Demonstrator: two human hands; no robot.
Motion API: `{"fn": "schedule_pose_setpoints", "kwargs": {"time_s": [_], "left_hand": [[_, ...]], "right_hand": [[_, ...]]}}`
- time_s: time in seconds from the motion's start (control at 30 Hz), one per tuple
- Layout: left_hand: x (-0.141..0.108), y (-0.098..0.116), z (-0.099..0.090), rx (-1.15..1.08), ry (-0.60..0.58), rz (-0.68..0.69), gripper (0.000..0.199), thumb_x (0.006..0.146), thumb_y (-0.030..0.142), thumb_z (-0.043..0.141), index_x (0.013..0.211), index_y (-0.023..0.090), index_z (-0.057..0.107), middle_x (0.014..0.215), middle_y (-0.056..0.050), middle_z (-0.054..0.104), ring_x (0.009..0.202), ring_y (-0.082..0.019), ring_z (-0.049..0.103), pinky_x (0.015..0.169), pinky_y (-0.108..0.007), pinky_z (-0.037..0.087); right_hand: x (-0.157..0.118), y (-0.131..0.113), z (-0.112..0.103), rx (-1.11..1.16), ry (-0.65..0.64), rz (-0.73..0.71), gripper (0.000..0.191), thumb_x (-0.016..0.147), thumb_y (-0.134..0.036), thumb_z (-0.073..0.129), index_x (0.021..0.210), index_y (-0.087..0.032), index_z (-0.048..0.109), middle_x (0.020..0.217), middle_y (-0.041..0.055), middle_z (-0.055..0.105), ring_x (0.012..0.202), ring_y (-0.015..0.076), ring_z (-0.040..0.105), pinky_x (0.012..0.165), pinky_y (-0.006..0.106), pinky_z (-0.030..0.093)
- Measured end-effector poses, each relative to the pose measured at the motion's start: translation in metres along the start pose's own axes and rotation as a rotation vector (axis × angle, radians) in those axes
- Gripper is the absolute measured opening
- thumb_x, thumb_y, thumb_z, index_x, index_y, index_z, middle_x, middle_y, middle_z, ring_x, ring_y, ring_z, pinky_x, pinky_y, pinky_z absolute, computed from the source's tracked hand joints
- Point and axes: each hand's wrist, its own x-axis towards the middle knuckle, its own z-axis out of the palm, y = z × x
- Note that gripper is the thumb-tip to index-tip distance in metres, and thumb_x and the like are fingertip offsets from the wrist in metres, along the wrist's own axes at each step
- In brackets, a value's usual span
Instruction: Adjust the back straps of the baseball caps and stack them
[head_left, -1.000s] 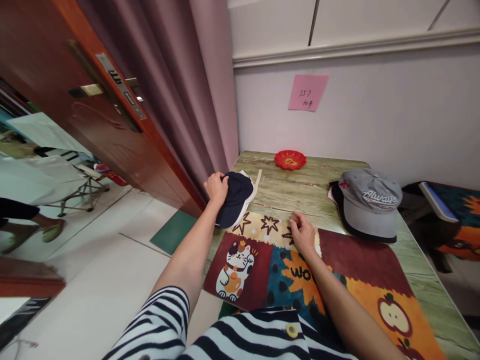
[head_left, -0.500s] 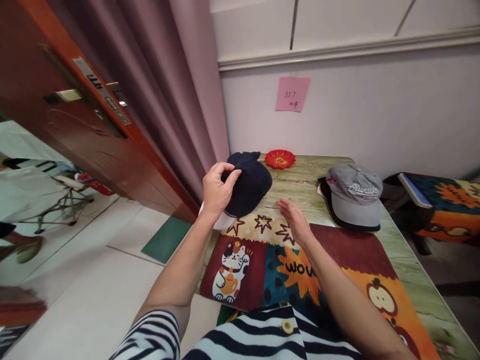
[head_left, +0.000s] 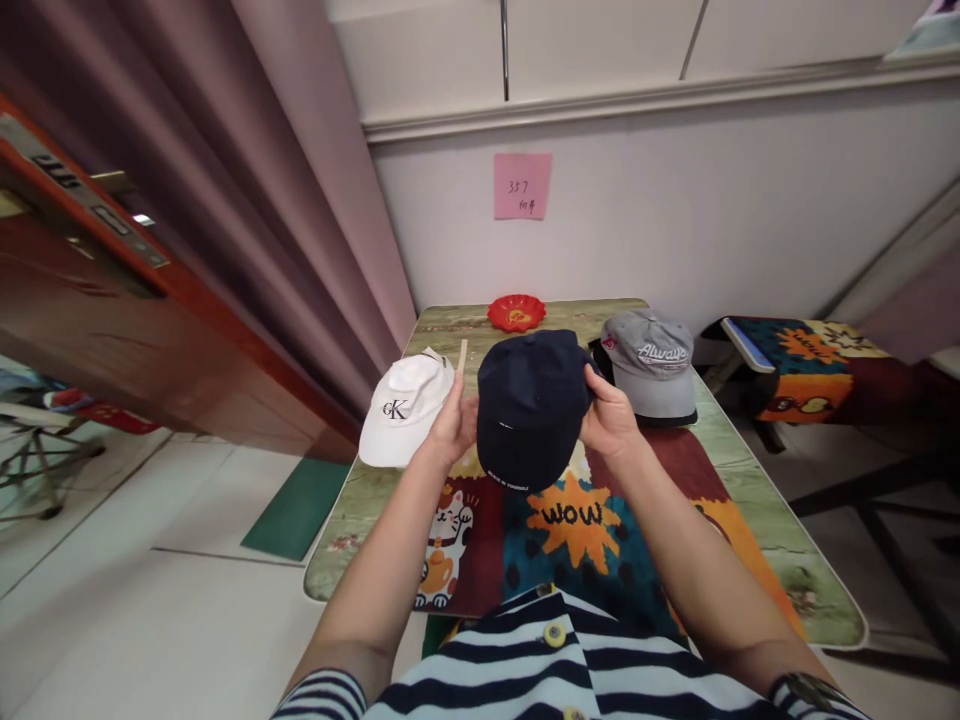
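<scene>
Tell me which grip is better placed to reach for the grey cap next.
Probably the right grip: though holding the navy cap, it's right beside the grey cap. The left grip is across the navy cap, beside the white cap.

The one view comes from a camera worn on the person's head, facing forward and down over the black-and-white striped shirt (head_left: 517,665) onto the green wood-grain desk (head_left: 360,525). It looks from close above the desk's near edge, with the bare left hand (head_left: 454,430) and bare right hand (head_left: 611,418) near mid-frame. Both rounded near corners show. Past the far edge the view reaches the flat, pale wall (head_left: 660,200), and past the left edge it takes in the pale tiled floor (head_left: 150,630)
</scene>
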Motion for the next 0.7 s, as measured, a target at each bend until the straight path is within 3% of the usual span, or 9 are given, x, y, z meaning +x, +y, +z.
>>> {"fn": "schedule_pose_setpoints", "kwargs": {"time_s": [0.1, 0.17, 0.3, 0.43, 0.57, 0.7], "left_hand": [[0.004, 0.0, -0.004, -0.384, -0.313, -0.34, 0.066, 0.09, 0.073, 0.05, 0.12, 0.018, 0.07, 0.109, -0.014, 0.077, 0.107, -0.033, 0.072, 0.094, -0.046, 0.055], [0.006, 0.004, -0.003, -0.536, -0.391, -0.398, 0.064, 0.095, 0.067, 0.045, 0.128, 0.015, 0.065, 0.113, -0.015, 0.076, 0.111, -0.032, 0.071, 0.1, -0.047, 0.053], [0.009, 0.013, 0.004, -0.549, -0.367, -0.405, 0.056, 0.097, 0.058, 0.05, 0.13, 0.016, 0.064, 0.111, -0.013, 0.078, 0.111, -0.031, 0.072, 0.105, -0.046, 0.051], [0.005, 0.013, 0.003, -0.475, -0.284, -0.373, 0.04, 0.09, 0.049, 0.065, 0.112, 0.016, 0.072, 0.093, -0.008, 0.08, 0.101, -0.029, 0.075, 0.103, -0.043, 0.054], [0.004, 0.015, -0.002, -0.426, -0.299, -0.247, 0.03, 0.071, 0.037, 0.084, 0.093, 0.017, 0.073, 0.084, -0.006, 0.079, 0.095, -0.028, 0.076, 0.098, -0.041, 0.056], [0.019, 0.04, 0.009, -0.275, -0.338, -0.134, 0.036, 0.065, 0.033, 0.09, 0.09, 0.013, 0.074, 0.086, -0.009, 0.077, 0.089, -0.025, 0.074, 0.091, -0.035, 0.057]], "right_hand": [[-0.004, -0.006, -0.011, 0.015, -0.01, 0.022, 0.023, 0.09, -0.037, 0.064, 0.106, -0.024, 0.074, 0.102, 0.0031, 0.081, 0.118, 0.025, 0.07, 0.109, 0.044, 0.052], [-0.007, -0.008, -0.018, 0.014, -0.02, 0.03, 0.022, 0.09, -0.037, 0.065, 0.105, -0.026, 0.075, 0.1, 0.0024, 0.081, 0.116, 0.0258, 0.07, 0.109, 0.045, 0.051], [-0.013, -0.008, -0.028, -0.042, -0.035, 0.061, 0.023, 0.09, -0.042, 0.064, 0.104, -0.028, 0.075, 0.101, 0.0018, 0.081, 0.118, 0.0267, 0.07, 0.11, 0.046, 0.051], [-0.02, -0.004, -0.036, -0.155, -0.066, 0.083, 0.026, 0.087, -0.042, 0.066, 0.106, -0.026, 0.074, 0.107, 0.0043, 0.08, 0.12, 0.0288, 0.068, 0.111, 0.048, 0.049], [-0.019, -0.007, -0.041, -0.238, -0.065, -0.011, 0.032, 0.081, -0.047, 0.07, 0.106, -0.026, 0.073, 0.112, 0.0056, 0.079, 0.121, 0.0309, 0.067, 0.109, 0.051, 0.05], [-0.005, -0.029, -0.026, -0.323, -0.022, -0.113, 0.038, 0.074, -0.046, 0.08, 0.106, -0.027, 0.072, 0.112, 0.0046, 0.078, 0.116, 0.03, 0.069, 0.103, 0.049, 0.053]]}}
